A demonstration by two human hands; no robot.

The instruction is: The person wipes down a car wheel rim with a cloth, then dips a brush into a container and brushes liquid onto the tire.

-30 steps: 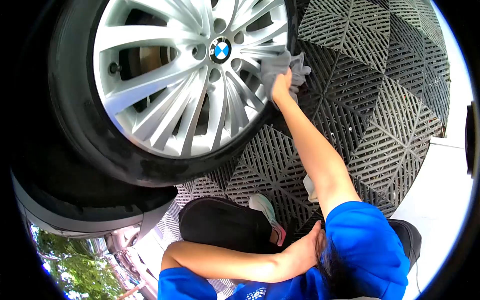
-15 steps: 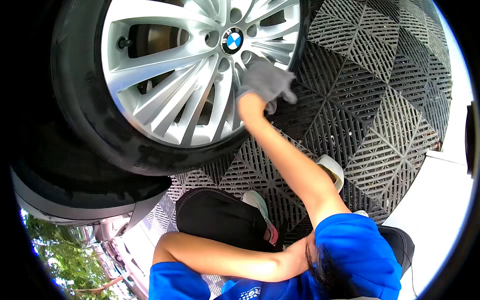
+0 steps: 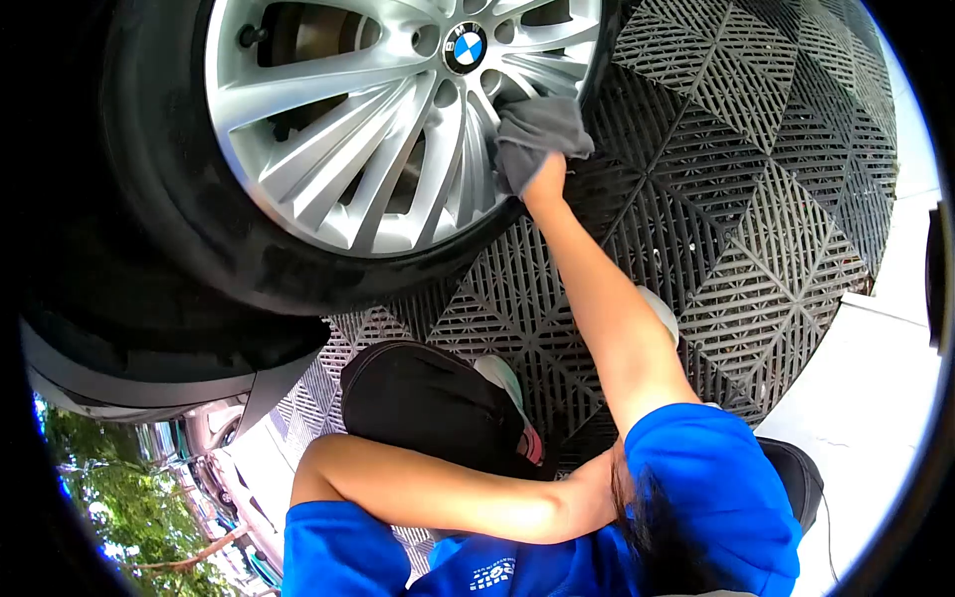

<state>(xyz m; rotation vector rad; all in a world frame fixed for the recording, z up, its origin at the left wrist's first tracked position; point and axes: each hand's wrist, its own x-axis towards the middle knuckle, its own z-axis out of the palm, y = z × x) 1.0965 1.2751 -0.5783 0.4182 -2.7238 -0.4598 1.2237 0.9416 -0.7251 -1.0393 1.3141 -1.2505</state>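
Note:
My right hand (image 3: 545,179) is closed on a grey cloth (image 3: 542,127), which covers most of its fingers. The cloth lies against the lower right spokes of a silver alloy wheel (image 3: 388,169), close to the rim edge. A blue and white badge (image 3: 465,48) marks the wheel's centre, with recessed bolt holes around it. Black tyre (image 3: 298,279) rubber surrounds the rim. My left forearm (image 3: 448,488) is folded across my lap towards my right upper arm. My left hand (image 3: 601,494) is mostly hidden there, and its fingers do not show.
Interlocking slatted floor tiles (image 3: 776,239) in grey and black lie beside the wheel. Dark bodywork (image 3: 139,393) curves under the tyre at the left. My bent knee (image 3: 428,403) and a shoe (image 3: 502,383) are below the wheel. White flooring (image 3: 856,398) borders the tiles.
My right hand and the cloth have shifted slightly outward across the spokes, towards the rim. The wheel sits higher in view. My left arm keeps its folded pose.

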